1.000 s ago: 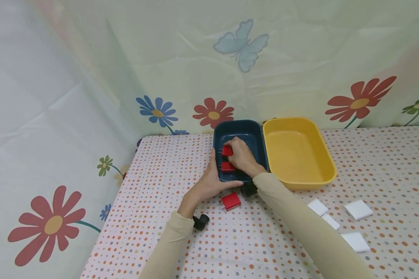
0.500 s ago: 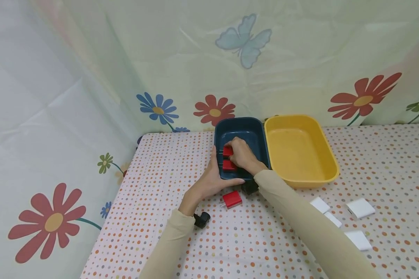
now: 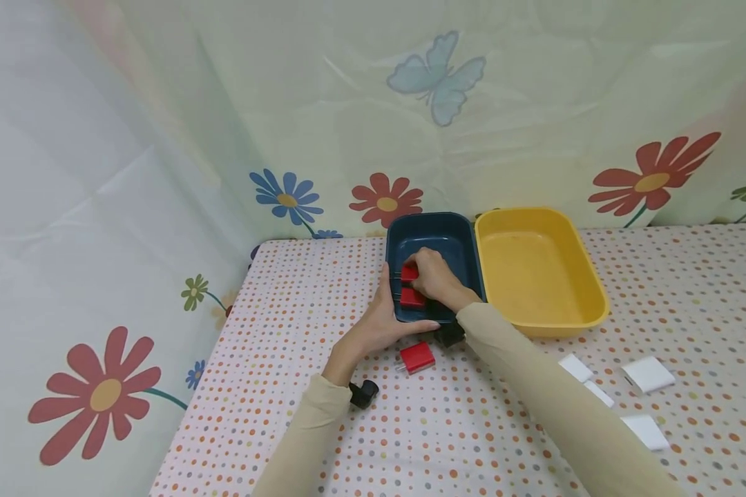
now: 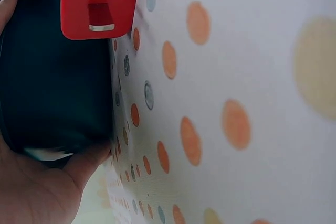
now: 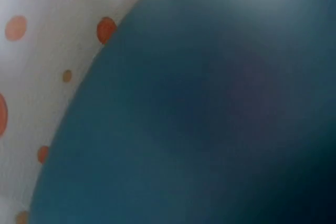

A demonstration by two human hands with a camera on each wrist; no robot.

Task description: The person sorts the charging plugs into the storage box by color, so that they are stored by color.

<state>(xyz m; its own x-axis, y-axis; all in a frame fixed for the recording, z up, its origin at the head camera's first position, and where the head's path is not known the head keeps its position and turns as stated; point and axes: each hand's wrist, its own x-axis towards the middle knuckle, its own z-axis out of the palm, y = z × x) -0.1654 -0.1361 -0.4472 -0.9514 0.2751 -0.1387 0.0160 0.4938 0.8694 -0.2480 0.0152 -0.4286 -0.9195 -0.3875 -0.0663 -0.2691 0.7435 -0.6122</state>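
Note:
The left hand [image 3: 376, 324] holds the near left corner of a dark blue box [image 3: 432, 238], its fingers along the left side and its thumb across the front. In the left wrist view this hand [image 4: 42, 187] lies against the box wall [image 4: 58, 87]. Inside the box, the right hand [image 3: 438, 276] pinches a red charger [image 3: 409, 275] with metal prongs pointing left. Just nearer, a second red charger [image 3: 412, 298] lies in the box. Another red charger [image 3: 418, 358] lies on the cloth in front. In the right wrist view the blue box wall [image 5: 131, 129] covers most of the picture.
A yellow box [image 3: 528, 276] stands against the blue box's right side. Several white chargers [image 3: 648, 375] lie at the right, beside the right forearm. Black wrist cameras [image 3: 364, 394] show below both hands. A patterned curtain hangs behind the table.
The head view has shifted slightly. Both hands keep nearly the same places at the blue box, with the right hand still pinching the red charger.

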